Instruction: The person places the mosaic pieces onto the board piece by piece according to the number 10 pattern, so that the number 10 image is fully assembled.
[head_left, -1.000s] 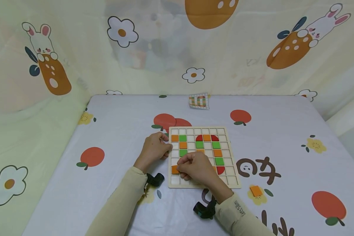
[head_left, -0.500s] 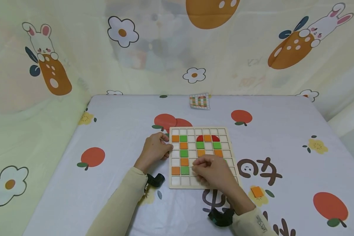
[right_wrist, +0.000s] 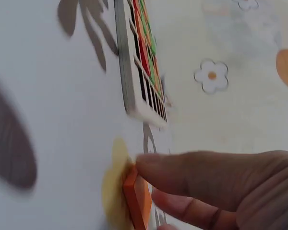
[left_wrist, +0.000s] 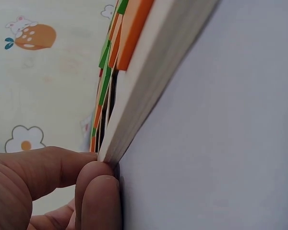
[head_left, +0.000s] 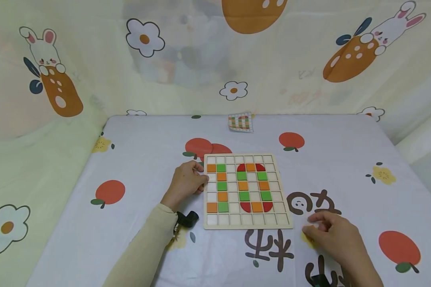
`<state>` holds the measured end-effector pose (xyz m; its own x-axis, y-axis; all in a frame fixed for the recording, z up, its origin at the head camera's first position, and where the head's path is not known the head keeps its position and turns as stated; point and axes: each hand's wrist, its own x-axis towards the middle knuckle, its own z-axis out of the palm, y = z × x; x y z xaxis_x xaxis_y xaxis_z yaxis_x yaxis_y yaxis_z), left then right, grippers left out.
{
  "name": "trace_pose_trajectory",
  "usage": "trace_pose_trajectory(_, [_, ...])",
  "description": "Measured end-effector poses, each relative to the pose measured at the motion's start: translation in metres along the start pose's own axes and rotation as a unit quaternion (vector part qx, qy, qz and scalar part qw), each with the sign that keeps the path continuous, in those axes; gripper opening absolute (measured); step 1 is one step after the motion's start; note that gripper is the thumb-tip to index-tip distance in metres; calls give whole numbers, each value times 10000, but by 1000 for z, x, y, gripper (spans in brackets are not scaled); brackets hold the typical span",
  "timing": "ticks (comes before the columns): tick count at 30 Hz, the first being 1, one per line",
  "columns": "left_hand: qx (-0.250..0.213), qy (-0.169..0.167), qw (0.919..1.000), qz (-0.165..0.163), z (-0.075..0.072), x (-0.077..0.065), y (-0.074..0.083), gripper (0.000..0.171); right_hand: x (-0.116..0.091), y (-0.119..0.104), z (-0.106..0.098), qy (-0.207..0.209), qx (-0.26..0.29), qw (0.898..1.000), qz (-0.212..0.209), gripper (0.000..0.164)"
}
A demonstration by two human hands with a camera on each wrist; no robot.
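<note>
A square wooden grid board [head_left: 249,220] lies on the table, with orange, green and rounded red tiles set in some cells. My left hand [head_left: 187,181] pinches the board's left edge; the left wrist view has its fingertips at the corner of the rim. Off to the right of the board, my right hand [head_left: 341,237] is over a loose orange tile [right_wrist: 137,199]. In the right wrist view its thumb is at the tile's upper end, and the thumb and forefinger stand apart. The head view hides that tile beneath the hand.
A small pattern card [head_left: 241,122] with a coloured grid stands at the table's back edge. The white tablecloth [head_left: 147,131] carries printed fruit, flowers and dark lettering. Behind it hangs a curtain [head_left: 186,48] with rabbit prints.
My right hand has moved from the board's lower left across to the loose orange tile on the right, uncovering the tiles on the board. My left hand has stayed at the board's edge.
</note>
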<state>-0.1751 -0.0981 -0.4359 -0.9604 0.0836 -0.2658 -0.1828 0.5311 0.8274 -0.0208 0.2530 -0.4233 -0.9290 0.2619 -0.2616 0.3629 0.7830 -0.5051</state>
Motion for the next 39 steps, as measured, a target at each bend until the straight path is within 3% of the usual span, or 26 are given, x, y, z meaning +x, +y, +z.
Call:
trace_pose_trajectory(4, [1,16,10000,-27,0,-1,0,22,-2,12,-3,-100,8,9997,234,36])
trace_pose_trajectory(9, [-14,35,10000,-47,1,-1,0,22,-3,13,-3,-40,118,9998,160,28])
trace_pose_trajectory(14, [-11,-5,10000,-16,1,-1,0,22,-5,8,-5,-103,759,9970,135,27])
trace_pose_trajectory(22, [56,-2,10000,6,0,-2,3,22,3,-23,5,-662,2406,9680,-282,29])
trace_pose_trajectory(29, [43,23,10000,-12,1,-2,3,22,19,-63,23,-1349,3252,9339,-622,26])
trace_pose_trajectory(32, [25,36,10000,-32,1,-1,2,22,25,-78,31,-1539,3273,9294,-736,26])
trace_pose_trajectory(39, [39,44,10000,11,2,0,0,22,35,-102,47,-1708,3203,9300,-576,21])
